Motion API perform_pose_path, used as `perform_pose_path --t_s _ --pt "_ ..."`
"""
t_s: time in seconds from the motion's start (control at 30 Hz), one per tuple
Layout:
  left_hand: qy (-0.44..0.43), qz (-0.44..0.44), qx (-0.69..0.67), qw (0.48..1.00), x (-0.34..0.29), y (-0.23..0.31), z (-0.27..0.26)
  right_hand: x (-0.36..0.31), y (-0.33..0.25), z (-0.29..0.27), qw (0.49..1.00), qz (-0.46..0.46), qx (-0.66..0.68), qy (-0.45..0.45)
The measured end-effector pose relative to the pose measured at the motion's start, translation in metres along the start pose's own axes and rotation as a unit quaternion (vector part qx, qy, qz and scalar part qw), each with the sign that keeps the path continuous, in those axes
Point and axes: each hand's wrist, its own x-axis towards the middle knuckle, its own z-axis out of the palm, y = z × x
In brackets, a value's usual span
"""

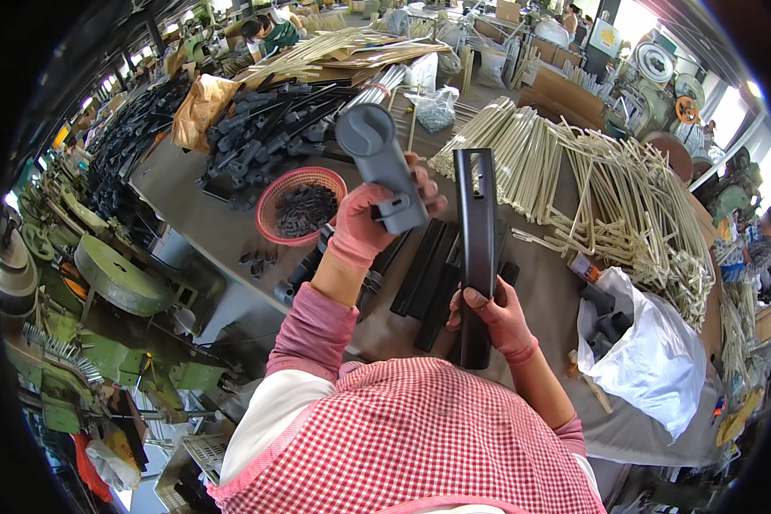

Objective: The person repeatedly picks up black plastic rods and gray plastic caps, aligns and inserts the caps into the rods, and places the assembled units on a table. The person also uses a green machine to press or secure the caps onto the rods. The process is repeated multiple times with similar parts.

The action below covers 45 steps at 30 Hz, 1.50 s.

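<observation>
My left hand point(357, 230), in a reddish glove, is closed round a dark grey plastic fitting point(384, 163). This fitting has a round end with a curved recess and a boxy lower body; it is held up above the table. To its right, a long black tube point(477, 218) stands nearly upright in the view, with slots near its top end. My right hand point(504, 324) grips its lower part, thumb across the front. Fitting and tube are apart. Beneath them, several black bars point(428, 270) lie side by side on the table.
A red basket point(264, 210) of small dark pieces sits left on the grey table point(193, 193). Behind it are heaped grey fittings point(261, 128). Pale bent rods point(574, 180) cover the right side, near a white bag point(660, 351) with dark fittings. A person point(274, 36) is far back.
</observation>
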Motion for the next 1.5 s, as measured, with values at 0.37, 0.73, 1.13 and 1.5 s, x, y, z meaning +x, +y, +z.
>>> perform_pose_path --t_s 0.37,0.73,1.13,1.5 --pt "0.154 0.133 0.041 0.978 0.012 0.011 -0.001 -0.004 0.007 0.024 0.754 -0.197 -0.603 0.171" --pt "0.191 -0.068 0.043 0.978 0.001 0.027 -0.016 -0.012 -0.009 -0.009 0.643 -0.253 -0.710 0.132" --pt "0.299 -0.204 0.024 0.932 -0.114 -0.043 -0.015 0.025 0.027 -0.024 0.648 -0.277 -0.707 0.054" --pt "0.630 0.069 -0.160 0.757 -0.193 -0.089 -0.168 -0.061 0.166 -0.158 0.723 0.063 -0.607 0.326"
